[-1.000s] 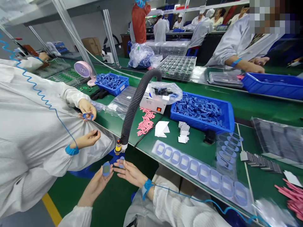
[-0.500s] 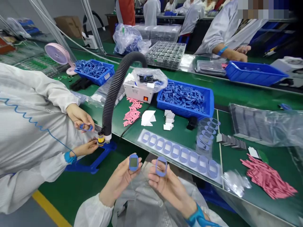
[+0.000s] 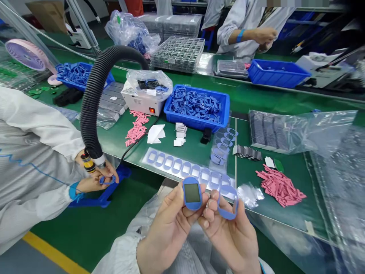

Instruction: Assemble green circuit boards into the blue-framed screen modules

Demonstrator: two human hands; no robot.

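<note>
The left hand pinches a blue cover with a dark window between thumb and fingers. The right hand pinches an open blue frame beside it, both raised, apparently for a close look, above a row of pale frames on the bench.

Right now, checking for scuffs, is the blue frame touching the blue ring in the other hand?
Apart. The head view shows fingertips in a gap between the blue frame in the left hand and the blue ring in the right hand.
</note>
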